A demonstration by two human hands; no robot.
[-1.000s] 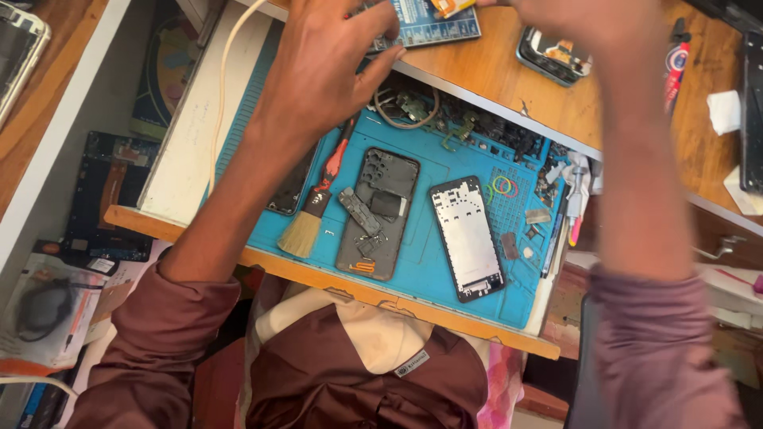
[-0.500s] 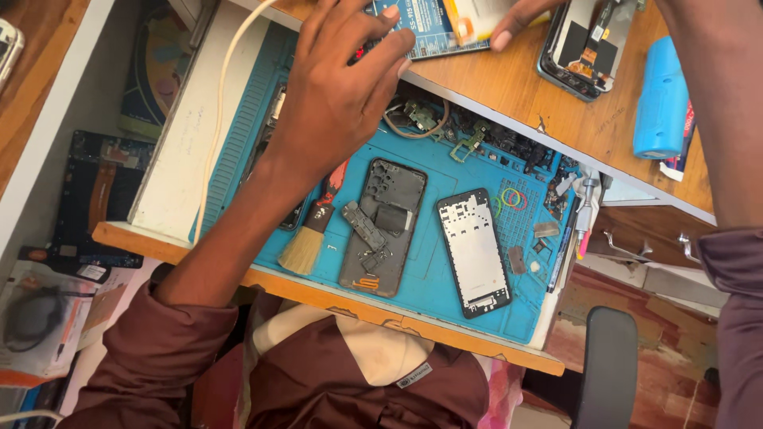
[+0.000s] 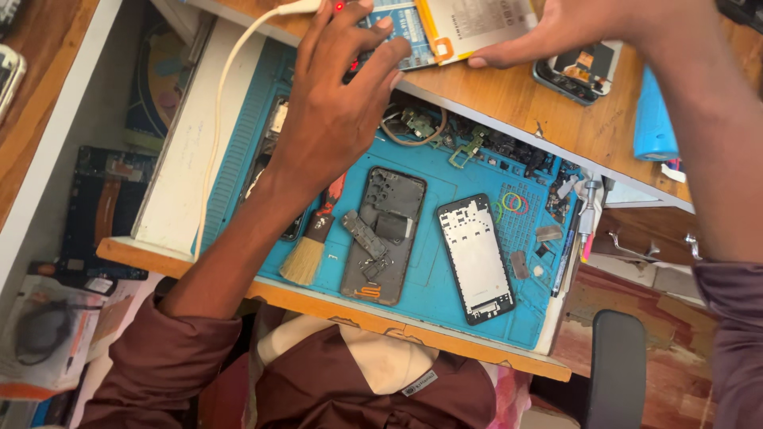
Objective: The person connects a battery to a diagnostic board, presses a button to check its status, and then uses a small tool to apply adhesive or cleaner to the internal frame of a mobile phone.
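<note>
The flat phone battery (image 3: 477, 24) lies on the wooden worktop (image 3: 556, 119), pinned under the right hand (image 3: 572, 32), fingers pressed flat on it. Just beside it, the left hand (image 3: 342, 103) hovers, fingers spread. Below that hand: brush (image 3: 310, 246), dark phone frame (image 3: 385, 234).

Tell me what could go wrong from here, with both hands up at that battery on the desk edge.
1. The battery lies near the desk edge; a nudge from the right hand could tip it into the open drawer below.
2. The left hand reaches over the blue mat; its forearm might sweep the brush or the open phone back.
3. The white cable runs beside that arm and may snag.
</note>
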